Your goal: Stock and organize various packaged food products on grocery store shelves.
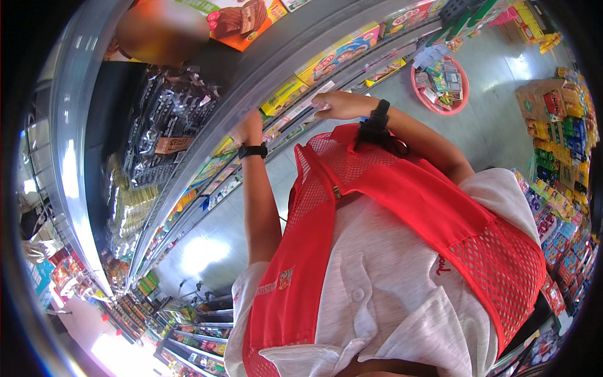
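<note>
My left hand (249, 128) reaches in at a shelf of yellow snack boxes (284, 97). Its fingers are hidden by the shelf edge and the boxes, so what it touches does not show. To its right, my right hand (343, 104) is held with fingers bent beside the white label strip (311, 100) along the shelf front. Whether it holds anything small is unclear. Beyond it on the same shelf is a yellow and blue printed carton (340, 54). A black band is on each wrist.
Dark plastic-wrapped packs (165, 125) fill the upper shelf at left, below an orange printed box (249, 23). A pink round basket (465, 89) of small packets stands on the grey floor (492, 120). Stacked goods and a cardboard carton (532, 101) line the right side.
</note>
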### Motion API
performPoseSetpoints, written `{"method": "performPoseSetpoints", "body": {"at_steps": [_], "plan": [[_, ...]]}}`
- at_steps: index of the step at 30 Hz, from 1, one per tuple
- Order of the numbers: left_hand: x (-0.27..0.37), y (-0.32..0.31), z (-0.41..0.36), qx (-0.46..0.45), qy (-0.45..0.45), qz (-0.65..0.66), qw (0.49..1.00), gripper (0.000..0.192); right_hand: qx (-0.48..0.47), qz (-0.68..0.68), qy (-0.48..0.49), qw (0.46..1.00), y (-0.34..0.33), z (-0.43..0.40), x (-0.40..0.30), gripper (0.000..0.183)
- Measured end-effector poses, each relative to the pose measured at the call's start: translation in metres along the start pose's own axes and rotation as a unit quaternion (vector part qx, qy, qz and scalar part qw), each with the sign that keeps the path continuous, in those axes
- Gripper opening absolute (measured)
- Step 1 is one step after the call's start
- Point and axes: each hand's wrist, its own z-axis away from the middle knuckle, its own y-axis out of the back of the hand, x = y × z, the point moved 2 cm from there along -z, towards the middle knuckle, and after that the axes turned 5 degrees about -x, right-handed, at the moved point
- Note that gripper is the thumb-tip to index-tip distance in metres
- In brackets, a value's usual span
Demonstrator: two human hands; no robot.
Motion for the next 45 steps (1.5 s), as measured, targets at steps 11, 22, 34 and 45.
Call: {"method": "performPoseSetpoints", "body": {"at_steps": [11, 22, 34, 45], "plan": [[0.024, 0.013, -0.005, -0.063, 0.041, 0.000, 0.997, 0.031, 0.101, -0.068, 0.043, 0.992, 0.016, 0.022, 0.009, 0.039], [0.089, 0.018, 0.018, -0.111, 0.015, -0.006, 0.994, 0.046, 0.164, -0.172, 0.077, 0.968, 0.044, 0.037, 0.041, 0.041], [0.155, -0.022, 0.026, -0.097, -0.019, 0.165, 0.981, 0.070, 0.297, -0.318, 0.124, 0.892, 0.113, 0.112, 0.084, 0.025], [0.175, -0.014, 0.057, -0.044, -0.044, 0.151, 0.987, 0.065, 0.414, -0.157, 0.211, 0.871, 0.172, 0.191, 0.015, 0.024]]}}
